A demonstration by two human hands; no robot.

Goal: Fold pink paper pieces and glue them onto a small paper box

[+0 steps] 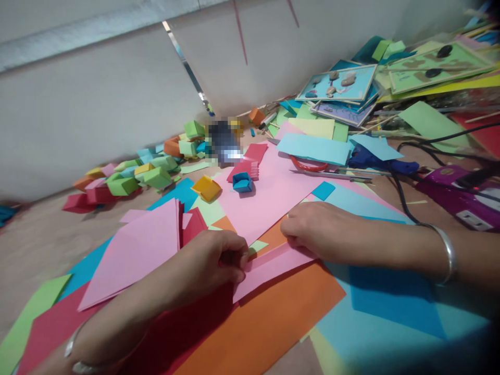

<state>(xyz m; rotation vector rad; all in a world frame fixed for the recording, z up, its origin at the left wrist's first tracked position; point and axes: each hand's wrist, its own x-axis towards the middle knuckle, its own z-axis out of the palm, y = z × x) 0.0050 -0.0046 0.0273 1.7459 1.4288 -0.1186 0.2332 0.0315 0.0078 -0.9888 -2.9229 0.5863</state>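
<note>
A narrow strip of pink paper (pixel 269 273) stretches between my two hands, with a fold along its upper edge. My left hand (pixel 221 255) pinches its left end between thumb and fingers. The fingers of my right hand (pixel 308 226) are closed on the strip's other end, and the fingertips are partly hidden. Beneath the strip lies an orange sheet (pixel 273 323), overlapping a red sheet (pixel 175 333). Just past my hands, a small blue folded paper box (pixel 242 182) and a yellow folded paper piece (pixel 206 188) rest near a large pink sheet (pixel 269 200).
Folded paper boxes (pixel 123 185) are heaped along the wall at left. Pink sheets (pixel 136 250) are stacked beside my left arm. Red-handled scissors (pixel 308 165), a blue glue gun (pixel 380 161) and a purple power strip (pixel 461 192) with black cables lie at right. Framed panels (pixel 339 83) are piled behind.
</note>
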